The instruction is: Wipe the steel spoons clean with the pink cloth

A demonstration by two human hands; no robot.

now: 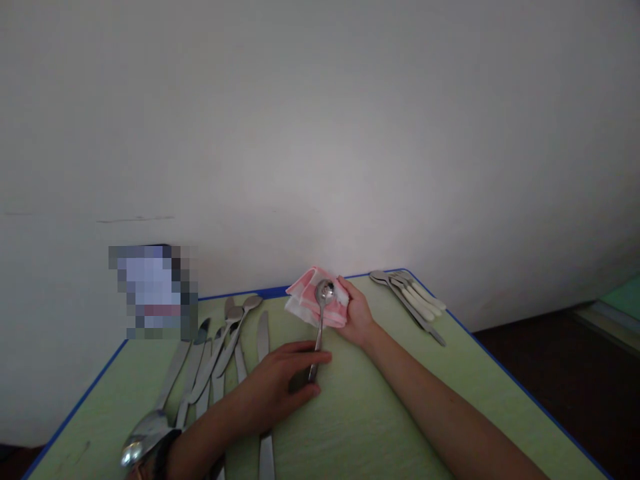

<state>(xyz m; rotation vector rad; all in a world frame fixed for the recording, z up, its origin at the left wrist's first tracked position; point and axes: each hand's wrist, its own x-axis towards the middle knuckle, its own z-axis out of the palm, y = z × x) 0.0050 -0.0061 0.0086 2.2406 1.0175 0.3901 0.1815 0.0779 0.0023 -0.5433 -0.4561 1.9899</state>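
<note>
Pale, bare wall fills the upper part of the view; below it lies a light green worktop with a blue rim, its far edge against the wall. Dark floor shows past the right-hand rim.

Centre: a polished metal spoon with a small rounded bowl and a slim straight handle. The bowl points toward the wall and catches a bright highlight; the handle runs back toward the person. The spoon is at the middle of the worktop, near its far edge.

The left hand is curled around the lower end of the handle, thumb lying along the top and fingers folded beneath, knuckles resting on the worktop. The right hand is cupped about a pink-and-white cloth, gripping it from the right side; the crumpled cloth lies under and around the spoon's bowl, touching it.

Left of centre: a loose row of plain metal cutlery, knives and spoons with their handles toward the person, several overlapping. A larger shiny spoon lies at the near left corner, beside the left forearm.

Far right corner: a small cluster of white-handled cutlery, laid side by side and well apart from both hands.

A pixelated patch covers part of the wall above the left rim.
</note>
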